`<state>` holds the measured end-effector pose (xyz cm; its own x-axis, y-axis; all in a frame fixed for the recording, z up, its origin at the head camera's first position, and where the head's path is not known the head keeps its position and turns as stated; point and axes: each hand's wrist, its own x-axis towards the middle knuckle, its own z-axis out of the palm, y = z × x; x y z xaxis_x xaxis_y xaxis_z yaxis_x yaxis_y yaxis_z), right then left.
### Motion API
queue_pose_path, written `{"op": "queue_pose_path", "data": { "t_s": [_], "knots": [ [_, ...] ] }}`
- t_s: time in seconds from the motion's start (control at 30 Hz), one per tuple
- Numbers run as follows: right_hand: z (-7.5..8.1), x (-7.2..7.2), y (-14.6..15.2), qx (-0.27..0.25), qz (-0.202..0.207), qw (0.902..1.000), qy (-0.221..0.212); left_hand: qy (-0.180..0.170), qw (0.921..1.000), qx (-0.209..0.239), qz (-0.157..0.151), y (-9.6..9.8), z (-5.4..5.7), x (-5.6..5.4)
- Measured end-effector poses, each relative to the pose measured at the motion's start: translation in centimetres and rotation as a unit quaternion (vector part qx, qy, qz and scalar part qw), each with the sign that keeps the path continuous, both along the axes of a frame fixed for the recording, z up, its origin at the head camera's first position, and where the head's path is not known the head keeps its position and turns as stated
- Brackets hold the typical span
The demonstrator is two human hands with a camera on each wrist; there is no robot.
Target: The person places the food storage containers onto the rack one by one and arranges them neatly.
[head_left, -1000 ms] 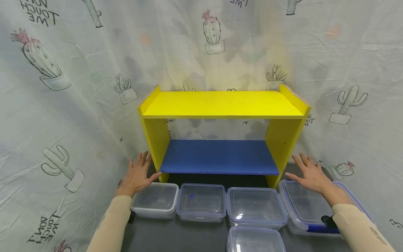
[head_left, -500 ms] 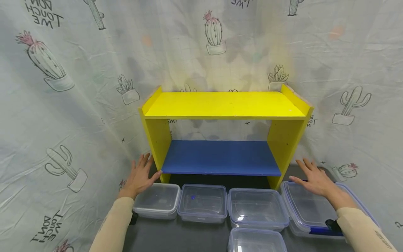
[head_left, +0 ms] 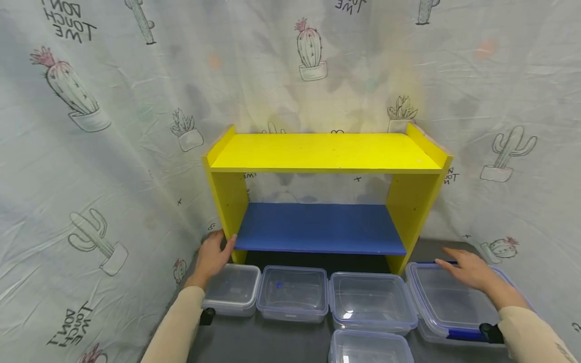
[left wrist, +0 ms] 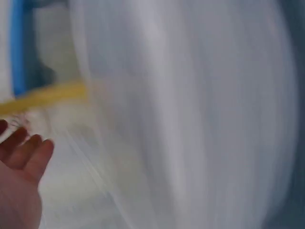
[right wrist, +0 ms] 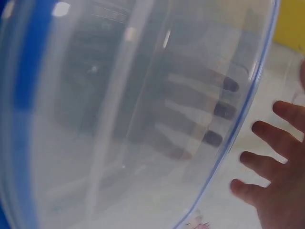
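My left hand (head_left: 213, 257) is beside the lower left side of a small shelf unit (head_left: 327, 151) with a yellow top and sides and a blue lower board (head_left: 320, 227). Its thumb overlaps the panel's front edge in the head view. In the left wrist view its fingers (left wrist: 40, 160) are loosely bent, near the yellow panel. My right hand (head_left: 469, 272) hovers over a large clear lidded container (head_left: 454, 297) with blue clips, fingers extended. The right wrist view shows those fingers (right wrist: 271, 136) spread apart, holding nothing, and mirrored in the lid.
A row of clear lidded food containers stands before the shelf: one at left (head_left: 233, 287), one with a blue dot (head_left: 292, 292), another to its right (head_left: 372, 300). A further container (head_left: 369, 348) sits nearer on the dark tabletop (head_left: 258, 343). Cactus-print curtain (head_left: 136, 166) surrounds everything.
My left hand has shifted right and slightly down, its fingers drawn closer together against the shelf side. My right hand has moved right and down, away from the shelf, its fingers less spread.
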<state>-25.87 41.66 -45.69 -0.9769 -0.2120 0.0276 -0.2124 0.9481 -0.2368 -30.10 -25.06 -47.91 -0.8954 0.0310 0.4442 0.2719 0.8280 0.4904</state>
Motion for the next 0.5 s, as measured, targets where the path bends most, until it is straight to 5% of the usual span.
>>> {"op": "queue_pose_path", "data": {
  "t_s": [0.17, 0.5],
  "knots": [
    [-0.4, 0.4, 2.0, -0.014, -0.013, 0.9994, -0.030, -0.003, 0.9922, 0.124, 0.016, 2.1, 0.5, -0.5],
    [-1.2, 1.2, 3.8, 0.013, 0.000, 0.9994, -0.033, -0.017, 0.9898, 0.119, 0.075, 3.1, -0.6, -0.5]
  ]
}}
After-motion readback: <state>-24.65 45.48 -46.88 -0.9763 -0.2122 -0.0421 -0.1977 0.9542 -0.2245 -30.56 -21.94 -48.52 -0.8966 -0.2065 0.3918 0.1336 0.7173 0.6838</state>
